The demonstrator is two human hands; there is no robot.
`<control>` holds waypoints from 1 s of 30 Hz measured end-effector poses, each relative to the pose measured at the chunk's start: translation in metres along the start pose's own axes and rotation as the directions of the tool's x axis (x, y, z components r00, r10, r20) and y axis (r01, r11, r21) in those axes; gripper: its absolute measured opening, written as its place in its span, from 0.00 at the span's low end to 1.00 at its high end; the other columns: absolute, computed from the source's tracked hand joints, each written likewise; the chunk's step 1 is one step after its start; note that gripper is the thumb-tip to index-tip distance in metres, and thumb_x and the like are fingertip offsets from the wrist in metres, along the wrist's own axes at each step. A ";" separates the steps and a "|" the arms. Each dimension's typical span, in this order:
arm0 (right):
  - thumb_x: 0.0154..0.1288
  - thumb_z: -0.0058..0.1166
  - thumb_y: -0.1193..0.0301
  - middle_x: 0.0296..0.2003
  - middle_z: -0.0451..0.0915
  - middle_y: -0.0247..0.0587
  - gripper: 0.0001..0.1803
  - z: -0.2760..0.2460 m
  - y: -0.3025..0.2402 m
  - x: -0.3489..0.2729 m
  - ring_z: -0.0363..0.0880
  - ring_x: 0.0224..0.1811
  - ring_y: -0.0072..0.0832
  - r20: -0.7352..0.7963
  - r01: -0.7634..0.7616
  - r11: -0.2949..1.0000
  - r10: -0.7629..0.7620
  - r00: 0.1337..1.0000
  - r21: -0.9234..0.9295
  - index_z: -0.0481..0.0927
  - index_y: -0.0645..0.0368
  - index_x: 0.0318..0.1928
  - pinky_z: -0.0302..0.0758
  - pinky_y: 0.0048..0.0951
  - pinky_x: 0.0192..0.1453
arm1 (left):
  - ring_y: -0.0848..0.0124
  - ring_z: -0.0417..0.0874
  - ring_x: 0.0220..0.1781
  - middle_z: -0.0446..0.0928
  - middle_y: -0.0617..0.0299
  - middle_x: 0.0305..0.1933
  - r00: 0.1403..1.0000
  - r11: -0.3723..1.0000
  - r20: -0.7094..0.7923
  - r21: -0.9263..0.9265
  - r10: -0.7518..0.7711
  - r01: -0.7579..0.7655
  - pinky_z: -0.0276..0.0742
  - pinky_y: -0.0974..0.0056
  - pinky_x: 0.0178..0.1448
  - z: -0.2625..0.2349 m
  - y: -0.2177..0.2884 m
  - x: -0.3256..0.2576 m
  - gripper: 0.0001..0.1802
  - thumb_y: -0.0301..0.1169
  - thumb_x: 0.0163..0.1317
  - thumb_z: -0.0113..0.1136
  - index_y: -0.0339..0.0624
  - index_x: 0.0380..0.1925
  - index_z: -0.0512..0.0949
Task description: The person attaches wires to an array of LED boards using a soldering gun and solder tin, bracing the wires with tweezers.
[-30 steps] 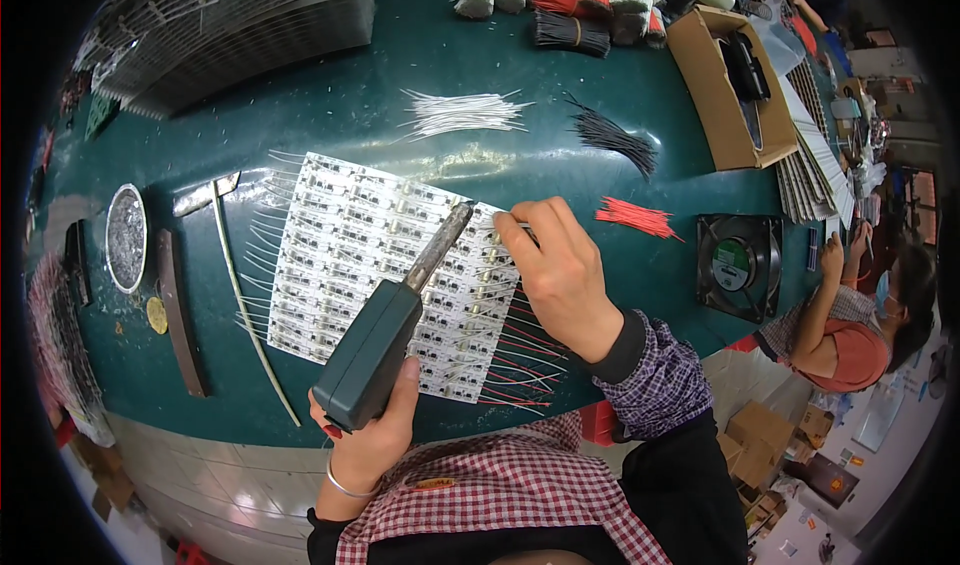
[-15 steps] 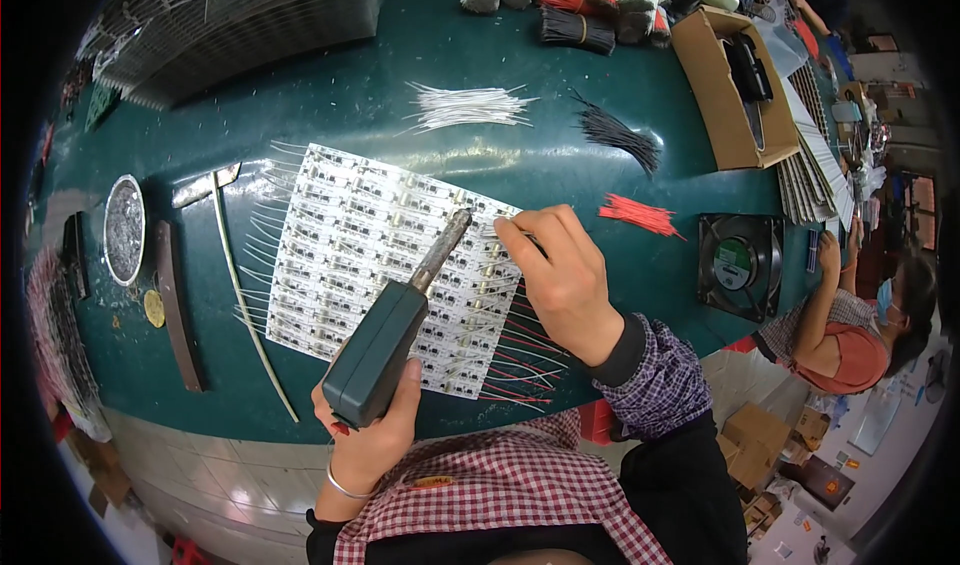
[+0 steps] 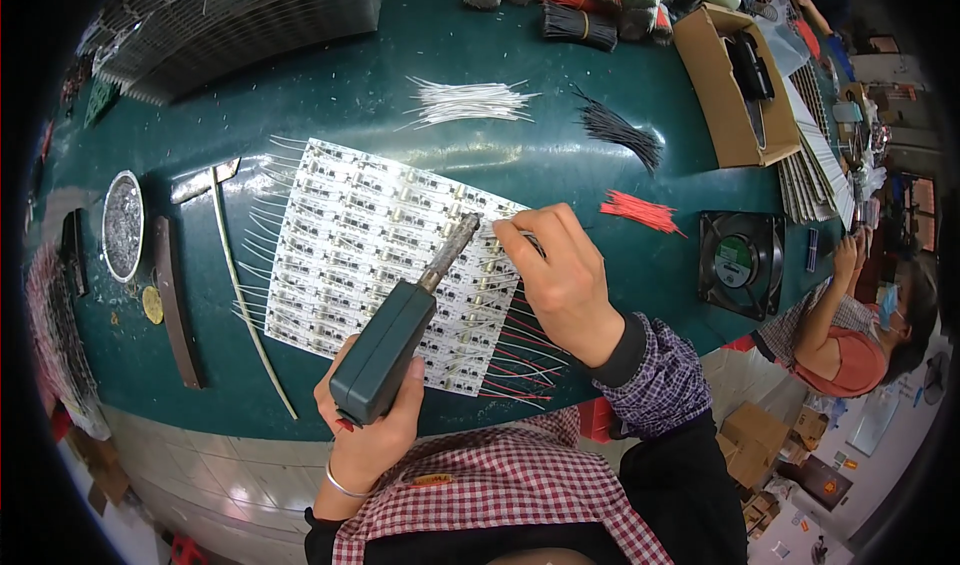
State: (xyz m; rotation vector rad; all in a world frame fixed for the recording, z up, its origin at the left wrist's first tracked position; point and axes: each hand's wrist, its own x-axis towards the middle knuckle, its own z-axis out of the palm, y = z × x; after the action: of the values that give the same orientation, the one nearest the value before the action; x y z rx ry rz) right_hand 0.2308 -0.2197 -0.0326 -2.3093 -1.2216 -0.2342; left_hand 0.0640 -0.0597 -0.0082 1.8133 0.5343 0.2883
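A white circuit board panel (image 3: 345, 250) lies at a slant on the green table, covered in rows of small components. Thin white wires (image 3: 262, 230) stick out past its left edge; red and white wires (image 3: 525, 360) fan out at the lower right. My left hand (image 3: 375, 435) is wrapped round the dark green body of a soldering iron (image 3: 385, 350). Its metal tip points up and right over the panel's upper right part. At the panel's upper right edge, my right hand (image 3: 560, 280) is closed in a pinch. What its fingertips hold is too small to make out.
Beyond the panel lie loose bunches of white wires (image 3: 470, 102), black wires (image 3: 620, 135) and red wires (image 3: 640, 211). A fan (image 3: 740, 263) and an open cardboard box (image 3: 715, 95) stand at the right. A metal bowl (image 3: 124, 227) sits at the left. Another person (image 3: 850, 335) works at the far right.
The soldering iron has shifted slightly right in my left hand, bringing its tip nearer my right fingertips. My right hand stays pinched at the panel's edge.
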 end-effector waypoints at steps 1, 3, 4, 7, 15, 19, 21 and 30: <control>0.44 0.55 0.82 0.36 0.75 0.44 0.20 0.000 0.002 -0.001 0.75 0.38 0.37 0.008 0.023 1.000 -0.023 1.000 -0.016 0.79 0.67 0.43 0.76 0.31 0.37 | 0.75 0.77 0.26 0.78 0.58 0.31 1.000 1.000 0.008 0.012 0.016 -0.017 0.72 0.71 0.29 0.000 0.000 0.000 0.10 0.20 0.53 0.67 0.28 0.36 0.80; 0.46 0.56 0.79 0.36 0.74 0.43 0.18 0.000 0.002 -0.001 0.74 0.39 0.36 0.017 0.046 0.998 -0.046 0.999 -0.033 0.78 0.69 0.42 0.76 0.30 0.38 | 0.76 0.76 0.26 0.78 0.58 0.30 0.999 0.999 0.019 0.034 0.030 -0.031 0.71 0.71 0.28 0.000 0.000 0.001 0.09 0.20 0.53 0.66 0.29 0.35 0.80; 0.46 0.56 0.79 0.37 0.74 0.44 0.18 0.000 0.001 0.000 0.74 0.38 0.36 0.023 0.046 0.998 -0.045 0.999 -0.040 0.78 0.69 0.42 0.76 0.30 0.38 | 0.76 0.75 0.25 0.77 0.59 0.29 0.999 0.997 0.030 0.056 0.043 -0.045 0.70 0.71 0.27 0.000 0.000 0.001 0.09 0.20 0.53 0.66 0.29 0.35 0.80; 0.46 0.55 0.79 0.37 0.73 0.44 0.18 0.000 0.000 0.001 0.73 0.38 0.36 0.035 0.051 0.997 -0.049 0.998 -0.059 0.78 0.69 0.42 0.76 0.30 0.38 | 0.77 0.74 0.24 0.76 0.59 0.28 1.000 1.000 0.014 0.024 0.016 -0.016 0.68 0.71 0.26 0.001 0.003 0.002 0.07 0.20 0.54 0.66 0.30 0.34 0.80; 0.45 0.55 0.78 0.36 0.72 0.45 0.19 -0.001 -0.001 0.003 0.72 0.38 0.36 0.060 0.076 0.992 -0.071 0.996 -0.100 0.77 0.70 0.42 0.76 0.29 0.38 | 0.76 0.74 0.23 0.76 0.60 0.28 0.999 0.998 0.023 0.059 0.029 -0.030 0.69 0.72 0.27 0.000 0.005 0.005 0.07 0.20 0.53 0.66 0.30 0.33 0.81; 0.45 0.55 0.78 0.36 0.72 0.45 0.19 -0.002 -0.003 0.004 0.72 0.38 0.36 0.067 0.075 0.991 -0.068 0.995 -0.109 0.77 0.70 0.42 0.76 0.29 0.38 | 0.74 0.77 0.23 0.78 0.60 0.28 0.999 0.996 -0.030 0.085 0.040 -0.037 0.73 0.71 0.28 -0.002 -0.001 -0.003 0.08 0.21 0.53 0.67 0.32 0.34 0.82; 0.45 0.55 0.78 0.36 0.72 0.45 0.19 -0.002 -0.004 0.005 0.72 0.38 0.36 0.067 0.076 0.991 -0.069 0.995 -0.110 0.77 0.70 0.42 0.76 0.29 0.38 | 0.73 0.78 0.23 0.79 0.59 0.28 0.998 0.998 -0.062 0.055 -0.013 0.017 0.74 0.71 0.29 -0.004 -0.004 -0.010 0.09 0.22 0.52 0.68 0.32 0.34 0.82; 0.45 0.55 0.79 0.38 0.75 0.45 0.20 -0.001 -0.005 -0.001 0.75 0.39 0.38 -0.030 0.103 0.994 -0.104 0.994 -0.044 0.78 0.71 0.43 0.76 0.31 0.39 | 0.73 0.80 0.24 0.81 0.59 0.28 0.994 0.997 -0.086 0.031 -0.069 0.072 0.76 0.70 0.30 -0.007 -0.001 -0.014 0.10 0.24 0.52 0.69 0.32 0.35 0.82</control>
State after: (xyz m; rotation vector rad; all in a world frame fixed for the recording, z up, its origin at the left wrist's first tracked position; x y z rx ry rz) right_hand 0.2261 -0.2191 -0.0305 -2.2712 -1.3336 -0.3361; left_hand 0.0484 -0.0602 -0.0061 1.8173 0.6651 0.3103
